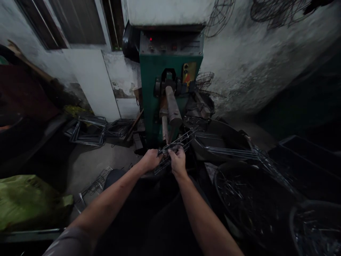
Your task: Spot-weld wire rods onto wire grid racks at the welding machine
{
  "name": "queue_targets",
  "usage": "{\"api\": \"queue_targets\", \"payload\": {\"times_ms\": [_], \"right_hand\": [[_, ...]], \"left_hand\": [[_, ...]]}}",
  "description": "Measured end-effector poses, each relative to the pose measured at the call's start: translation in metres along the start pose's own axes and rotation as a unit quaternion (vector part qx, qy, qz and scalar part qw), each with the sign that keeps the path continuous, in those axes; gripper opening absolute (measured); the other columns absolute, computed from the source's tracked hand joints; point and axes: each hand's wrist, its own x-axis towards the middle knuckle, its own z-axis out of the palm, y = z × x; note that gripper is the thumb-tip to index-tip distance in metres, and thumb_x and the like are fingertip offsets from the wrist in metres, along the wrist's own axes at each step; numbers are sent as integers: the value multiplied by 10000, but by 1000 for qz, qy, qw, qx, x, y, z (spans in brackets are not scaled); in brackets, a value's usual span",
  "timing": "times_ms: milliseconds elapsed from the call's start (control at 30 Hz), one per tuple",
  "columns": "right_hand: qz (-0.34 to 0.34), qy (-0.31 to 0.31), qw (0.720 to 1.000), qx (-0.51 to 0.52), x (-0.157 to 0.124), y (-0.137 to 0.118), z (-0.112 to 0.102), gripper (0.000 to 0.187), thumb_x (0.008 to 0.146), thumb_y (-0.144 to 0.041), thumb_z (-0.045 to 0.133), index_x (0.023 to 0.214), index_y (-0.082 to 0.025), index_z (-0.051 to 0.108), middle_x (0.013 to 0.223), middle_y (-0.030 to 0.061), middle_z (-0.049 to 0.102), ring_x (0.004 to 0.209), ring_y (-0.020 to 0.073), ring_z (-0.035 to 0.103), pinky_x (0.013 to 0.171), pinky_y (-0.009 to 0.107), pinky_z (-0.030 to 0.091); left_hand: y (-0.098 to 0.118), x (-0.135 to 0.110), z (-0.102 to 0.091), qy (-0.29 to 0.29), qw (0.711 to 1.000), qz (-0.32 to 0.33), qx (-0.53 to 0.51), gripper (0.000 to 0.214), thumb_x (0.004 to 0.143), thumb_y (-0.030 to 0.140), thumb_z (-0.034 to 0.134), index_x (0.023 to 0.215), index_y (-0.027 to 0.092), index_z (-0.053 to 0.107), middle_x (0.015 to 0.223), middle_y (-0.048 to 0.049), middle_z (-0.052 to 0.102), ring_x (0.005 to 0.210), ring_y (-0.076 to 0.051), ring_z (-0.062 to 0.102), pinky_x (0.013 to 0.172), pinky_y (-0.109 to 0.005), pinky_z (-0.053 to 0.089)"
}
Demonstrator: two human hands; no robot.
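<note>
Sleeve [71, 243]: grey, short, on left arm [114, 195]. Left hand [151, 159], right hand [178, 160]: bare. Lap clothing [149, 217]: dark, details unclear.

A slim grey wire frame [184, 136] over there, parallel rods with short crosspieces, held in dim light, slanting from about seven o'clock toward one.

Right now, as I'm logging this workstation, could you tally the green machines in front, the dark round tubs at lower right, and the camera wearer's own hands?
Green machine: 1
Dark round tubs: 2
Own hands, left hand and right hand: 2
Total: 5
</note>
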Motion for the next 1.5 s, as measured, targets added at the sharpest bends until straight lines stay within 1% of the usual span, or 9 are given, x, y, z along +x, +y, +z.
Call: {"api": "queue_targets", "payload": {"times_ms": [200,467,667,800,933,1033,1133,1267,1500], "right_hand": [[3,5,1000,-14,6,5,-1,236,667,-307,621,776,-212,434,659,-62,447,596,115,457,588,254,410],[-1,-3,999,-47,3,2,-7,244,686,-363,641,781,-195,491,681,-36,536,638,130,499,631,270,421],[62,45,997,-28,-7,-1,-25,332,606,-411,705,756,-184,514,622,-42,549,575,123,507,561,257,417],[101,24,995,4,-12,-8,-22,344,601,-452,684,746,-179,533,582,-38,548,507,115,474,500,248,393],[63,-10,994,-94,-11,-11,-13,362,686,-534,601,730,-175,568,593,-5,567,567,142,494,544,262,393],[6,-40,974,-223,-4,-10,-8,391,747,-557,508,602,-194,518,559,-2,520,580,146,467,565,266,355],[-26,-70,955,-286,3,-9,-5,365,789,-494,428,567,-208,471,548,-3,487,570,144,442,559,267,319],[-37,-81,958,-274,5,-7,-1,296,787,-428,401,598,-211,470,580,1,498,596,150,455,578,266,335],[-23,-83,979,-183,-6,1,-3,309,805,-471,426,668,-202,495,610,-14,480,617,146,445,594,261,365]], "left_hand": [[4,2,-2,2,1000,-3,-1,282,886,282,457,826,98,662,806,-129,686,743,-190,623,644,-259,406],[4,3,-4,-3,1000,-2,5,291,886,293,450,840,111,673,853,-119,694,812,-198,634,670,-246,420],[5,2,-2,18,1000,-7,16,292,882,270,450,852,82,670,873,-152,687,829,-223,633,717,-279,436],[4,2,-3,21,1000,-5,19,270,873,275,468,878,107,680,886,-123,691,867,-215,631,752,-270,442],[4,2,-4,9,1000,-9,28,268,870,281,473,877,113,681,878,-119,696,843,-205,636,723,-257,440],[4,2,-5,-1,999,-13,35,281,876,278,459,856,103,678,865,-135,696,813,-205,640,692,-256,433],[5,3,-5,-4,999,-14,42,296,881,288,451,848,94,673,848,-149,692,796,-211,640,673,-261,428],[5,2,-5,-2,999,-9,52,296,891,279,430,856,104,666,878,-151,689,832,-212,637,697,-260,427],[5,-3,3,4,999,-17,48,277,897,241,419,865,106,659,904,-151,689,855,-218,638,709,-264,421]]}}
